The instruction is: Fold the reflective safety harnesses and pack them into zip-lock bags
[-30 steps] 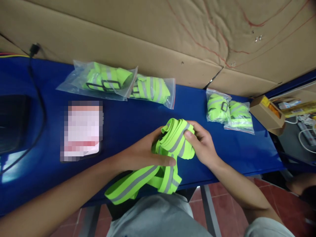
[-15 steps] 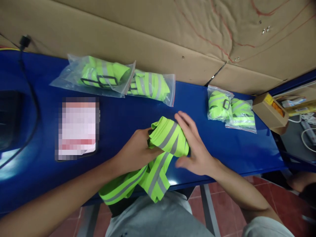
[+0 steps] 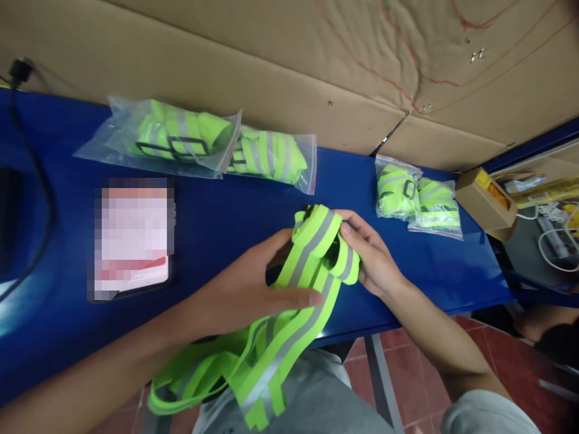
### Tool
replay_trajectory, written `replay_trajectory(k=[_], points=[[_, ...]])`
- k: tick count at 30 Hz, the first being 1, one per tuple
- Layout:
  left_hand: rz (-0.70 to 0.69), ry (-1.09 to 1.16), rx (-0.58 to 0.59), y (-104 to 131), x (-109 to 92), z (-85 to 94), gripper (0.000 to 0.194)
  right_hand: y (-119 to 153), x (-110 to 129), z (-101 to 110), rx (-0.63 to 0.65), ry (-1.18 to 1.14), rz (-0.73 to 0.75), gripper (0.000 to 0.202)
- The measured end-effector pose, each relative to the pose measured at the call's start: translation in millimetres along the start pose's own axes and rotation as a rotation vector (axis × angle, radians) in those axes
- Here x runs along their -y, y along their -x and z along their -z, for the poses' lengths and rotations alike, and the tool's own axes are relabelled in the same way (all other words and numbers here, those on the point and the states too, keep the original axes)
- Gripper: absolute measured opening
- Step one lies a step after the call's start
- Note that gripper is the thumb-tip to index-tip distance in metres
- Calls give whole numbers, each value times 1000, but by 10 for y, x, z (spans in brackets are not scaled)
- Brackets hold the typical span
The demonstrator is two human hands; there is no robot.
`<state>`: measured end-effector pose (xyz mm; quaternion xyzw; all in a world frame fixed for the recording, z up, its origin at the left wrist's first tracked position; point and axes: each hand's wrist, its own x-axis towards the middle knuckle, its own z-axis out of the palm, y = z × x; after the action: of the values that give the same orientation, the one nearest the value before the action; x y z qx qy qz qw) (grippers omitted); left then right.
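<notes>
A fluorescent yellow-green reflective strap point(image 3: 312, 241) with grey stripes is partly wound into a loose roll above the desk's front edge. My right hand point(image 3: 373, 256) grips the roll's right side, thumb on top and fingers behind. My left hand point(image 3: 253, 283) is open around the roll's left side, its thumb stretched across the hanging lengths and its fingertips hidden behind the strap. Loose strap ends point(image 3: 265, 398) trail down over my lap, with a looped part to the left.
Clear zip bags point(image 3: 181, 135) of similar straps lie along the cardboard wall, with smaller bagged straps point(image 3: 416, 196) to the right. A phone with a blurred screen point(image 3: 133, 235) rests on the blue desk point(image 3: 217, 205). A black cable point(image 3: 40, 175) runs at left; a small cardboard box point(image 3: 486, 202) stands at right.
My right hand has closed on the roll, while my left hand has loosened and spread. The roll has opened out, and the loose ends hang lower toward my lap.
</notes>
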<state>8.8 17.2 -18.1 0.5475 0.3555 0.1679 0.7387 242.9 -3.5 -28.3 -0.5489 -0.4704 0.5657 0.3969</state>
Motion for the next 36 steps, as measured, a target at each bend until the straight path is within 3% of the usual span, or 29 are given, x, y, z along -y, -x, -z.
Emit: replay_trajectory(k=[2,4,6,9,12,17,21,23,27,28,30,33,35,36], points=[[-27,67,-100,-64,53,-22,74,66,-30,-57,10,179,139,38],[4,109,-144,-127,106,-46,66,117,-70,-88,-78,429,374,34],[24,125,-193,-172,145,-69,61,138,-108,-95,-132,633,596,44],[4,169,-232,-198,171,-83,60,122,-136,-91,51,794,750,74],[-4,225,-202,-193,175,-67,63,94,-116,-90,166,857,736,82],[9,158,-85,-178,160,-82,79,129,6,-72,-51,559,559,35],[82,172,-17,-162,146,-123,50,146,70,-82,-86,311,357,26],[123,174,3,-154,150,-129,37,122,44,-89,-99,325,374,29],[174,192,-5,-152,156,-121,34,52,-57,-48,-247,513,602,39],[172,198,-18,-155,156,-116,34,41,-71,-30,-239,564,648,33],[149,179,-43,-163,162,-100,33,33,-78,-1,-91,635,698,27],[74,84,-28,-167,187,-76,28,32,-63,7,199,698,702,59],[18,32,44,-153,204,-75,26,17,-53,12,186,689,627,71],[-4,13,91,-139,208,-80,25,3,-49,24,118,645,554,60]])
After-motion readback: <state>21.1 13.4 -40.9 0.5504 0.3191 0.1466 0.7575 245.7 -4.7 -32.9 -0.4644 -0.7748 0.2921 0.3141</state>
